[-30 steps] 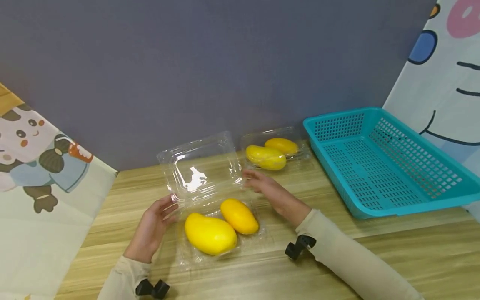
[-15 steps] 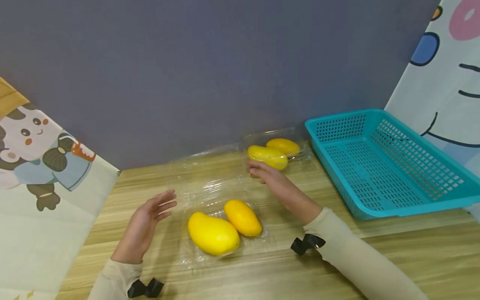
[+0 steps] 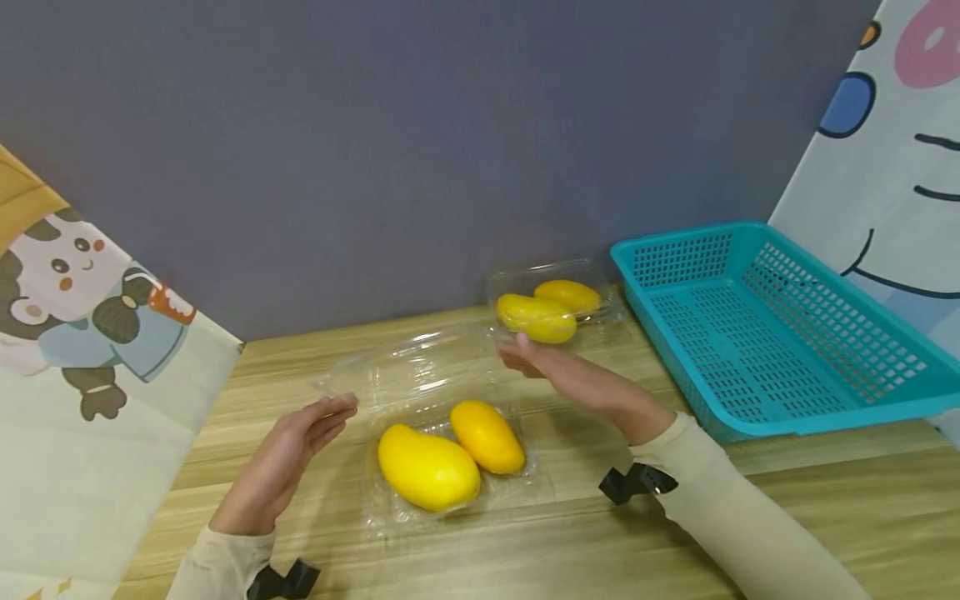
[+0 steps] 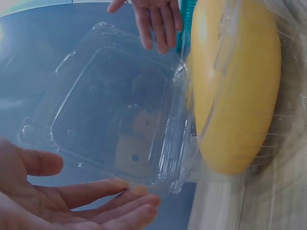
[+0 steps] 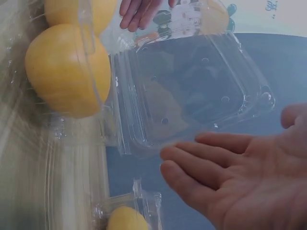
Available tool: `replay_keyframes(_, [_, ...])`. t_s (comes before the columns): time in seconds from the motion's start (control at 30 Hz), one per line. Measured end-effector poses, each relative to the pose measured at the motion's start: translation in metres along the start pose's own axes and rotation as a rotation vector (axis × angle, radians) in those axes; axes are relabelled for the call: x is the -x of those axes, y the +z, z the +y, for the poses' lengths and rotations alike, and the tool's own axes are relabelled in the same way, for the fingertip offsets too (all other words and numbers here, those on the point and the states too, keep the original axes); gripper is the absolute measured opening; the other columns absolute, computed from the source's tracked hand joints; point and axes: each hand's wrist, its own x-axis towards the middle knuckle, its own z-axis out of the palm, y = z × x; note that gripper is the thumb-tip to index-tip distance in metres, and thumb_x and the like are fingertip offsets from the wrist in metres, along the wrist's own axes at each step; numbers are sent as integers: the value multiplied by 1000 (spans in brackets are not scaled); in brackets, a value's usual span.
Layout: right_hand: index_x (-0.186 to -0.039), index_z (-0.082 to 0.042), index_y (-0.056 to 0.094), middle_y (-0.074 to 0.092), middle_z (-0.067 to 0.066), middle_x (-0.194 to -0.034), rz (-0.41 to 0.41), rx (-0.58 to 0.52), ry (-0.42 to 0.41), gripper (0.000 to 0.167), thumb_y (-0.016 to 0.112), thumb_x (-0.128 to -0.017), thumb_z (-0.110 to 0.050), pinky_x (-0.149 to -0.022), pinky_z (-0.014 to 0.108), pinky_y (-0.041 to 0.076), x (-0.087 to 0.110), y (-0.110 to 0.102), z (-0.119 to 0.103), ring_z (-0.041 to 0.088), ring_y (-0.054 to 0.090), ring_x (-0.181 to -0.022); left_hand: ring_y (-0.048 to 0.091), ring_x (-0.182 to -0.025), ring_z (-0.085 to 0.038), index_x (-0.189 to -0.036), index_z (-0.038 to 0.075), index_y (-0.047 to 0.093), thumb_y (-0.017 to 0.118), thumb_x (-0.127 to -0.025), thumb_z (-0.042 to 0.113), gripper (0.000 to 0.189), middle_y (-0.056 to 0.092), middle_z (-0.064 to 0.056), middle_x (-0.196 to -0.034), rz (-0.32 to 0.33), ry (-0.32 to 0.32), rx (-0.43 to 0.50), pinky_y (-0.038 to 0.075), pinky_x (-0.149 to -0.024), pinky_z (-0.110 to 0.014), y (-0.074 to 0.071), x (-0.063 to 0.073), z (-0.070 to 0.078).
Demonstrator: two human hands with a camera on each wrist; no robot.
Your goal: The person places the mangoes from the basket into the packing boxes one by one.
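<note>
A clear plastic clamshell box (image 3: 382, 521) holds two yellow mangoes, a larger mango (image 3: 427, 468) on the left and a smaller mango (image 3: 487, 437) on the right. Its hinged lid (image 4: 110, 100) stands up off the back of the base. My left hand (image 3: 281, 462) is beside the lid's left edge, fingers extended, the fingertips overlapping the lid's lower corner in the left wrist view. On the other side my right hand (image 3: 585, 383) has its fingers straight and palm facing inward, fingertips right by the lid's edge in the right wrist view. Neither hand grips anything.
Behind my right hand, a second clear box (image 3: 600, 321) with two mangoes (image 3: 536, 318) sits against the grey back wall (image 3: 420, 167). A turquoise plastic basket (image 3: 720, 325) stands at the right. Printed cartoon panels (image 3: 97, 333) flank the wooden table (image 3: 285, 358).
The raised lid has tilted, its outline now lower and shallower in the head view. My hands have spread apart, left hand leftward, right hand rightward; the mangoes have stayed in the box.
</note>
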Motion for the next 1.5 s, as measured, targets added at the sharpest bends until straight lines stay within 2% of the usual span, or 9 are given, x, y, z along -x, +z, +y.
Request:
replay_keyframes(0.23, [-158, -25, 27, 32, 2, -163, -7, -70, -91, 70, 10, -102, -64, -121, 69, -3, -6, -2, 7, 31, 27, -152, 56, -122, 5, -148, -11, 35, 33, -108, 44, 68, 58, 17, -131, -8, 94, 108, 46, -103, -11, 0, -3, -8])
replay_keyframes(0.33, [-157, -27, 29, 34, 3, -162, 22, -87, -128, 69, 12, -102, -65, -121, 70, -3, -10, 0, 12, 30, 26, -152, 58, -122, 3, -145, -13, 38, 33, -108, 40, 64, 61, 17, -128, -3, 163, 170, 46, -104, -12, 1, -7, -15])
replay_keyframes(0.5, [-155, -29, 32, 33, 3, -162, 57, -103, -135, 67, 15, -102, -65, -120, 71, 0, -18, 3, 23, 30, 24, -152, 58, -122, 3, -134, 1, 56, 33, -109, 35, 47, 63, 16, -128, 7, 238, 226, 46, -105, -13, 2, -15, -27])
replay_keyframes(0.6, [-154, -27, 34, 32, 4, -162, 64, -105, -132, 61, 20, -104, -60, -122, 68, 6, -22, 4, 29, 31, 23, -153, 52, -128, 3, -140, 5, 51, 36, -109, 32, 44, 58, 14, -136, 13, 200, 181, 42, -105, -9, 4, -19, -30])
replay_keyframes(0.73, [-153, -24, 37, 33, 4, -162, 74, -105, -131, 57, 28, -105, -54, -124, 63, 14, -23, 4, 35, 31, 24, -152, 24, -152, -17, -154, 2, 32, 40, -108, 33, 56, 31, 0, -163, -4, 132, 23, 33, -103, -1, 7, -20, -33])
replay_keyframes(0.83, [-154, -22, 36, 31, 4, -163, 66, -98, -137, 57, 29, -106, -51, -125, 61, 14, -23, 5, 41, 30, 23, -153, 3, -156, -30, -156, 5, 27, 42, -107, 36, 61, 11, -5, -169, -25, 119, -73, 23, -123, -21, 9, -20, -36])
replay_keyframes(0.97, [-156, -23, 33, 25, 2, -165, 45, -78, -125, 57, 28, -107, -50, -125, 60, 11, -23, 8, 47, 29, 18, -154, -1, -156, -31, -158, 8, 24, 42, -107, 33, 60, 8, -3, -169, -49, 125, -111, 3, -123, -65, 11, -22, -42])
replay_keyframes(1.3, [-156, -23, 32, 21, 5, -167, 67, -7, -93, 56, 29, -107, -49, -125, 60, 10, -25, 15, 52, 30, 15, -155, 5, -154, -42, -160, 12, 13, 44, -106, 29, 64, -2, 1, -170, -99, 81, -89, 1, -123, -65, 14, -24, -45])
replay_keyframes(1.5, [-155, -23, 36, 24, 6, -166, 99, 48, -103, 53, 42, -106, -41, -122, 62, 21, -23, 16, 51, 34, 24, -152, 6, -154, -41, -160, 13, 13, 47, -105, 21, 66, -5, 4, -169, -98, 45, -64, 2, -122, -66, 14, -20, -43])
